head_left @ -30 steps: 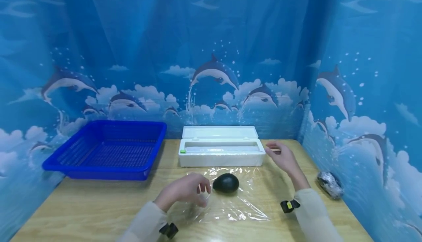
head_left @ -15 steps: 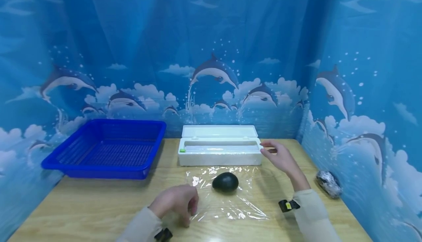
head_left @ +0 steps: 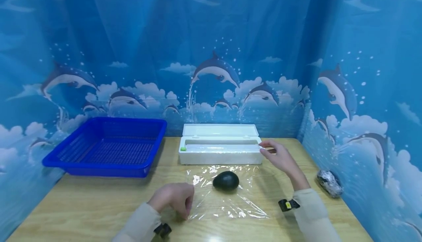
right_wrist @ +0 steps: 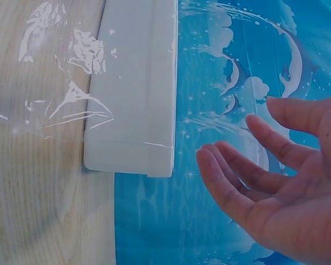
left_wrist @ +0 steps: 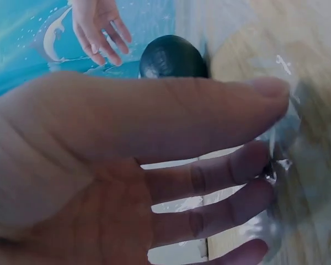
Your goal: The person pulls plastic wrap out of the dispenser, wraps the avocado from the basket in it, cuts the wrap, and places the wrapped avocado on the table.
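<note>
A dark avocado [head_left: 226, 181] lies on a sheet of clear plastic wrap [head_left: 244, 207], which runs out from a white wrap dispenser box [head_left: 221, 157] with its lid raised. At the sheet's near left corner, my left hand [head_left: 174, 198] points its fingers down and pinches the film's edge. Shiny film shows between thumb and fingers [left_wrist: 231, 165] in the left wrist view. My right hand [head_left: 280, 157] hovers by the dispenser's right end, fingers loosely bent and holding nothing. Bare background shows between its fingertips and the box in the right wrist view.
A blue plastic basket [head_left: 145, 170] stands at the back left of the wooden table [head_left: 82, 209]. Near the right edge lies a foil-wrapped lump [head_left: 329, 183]. Dolphin-print curtains [head_left: 217, 33] close off the back and sides.
My left hand has moved away from the avocado, left and toward me, down to the film's corner. My right hand has shifted slightly left toward the dispenser's end. The avocado stays put.
</note>
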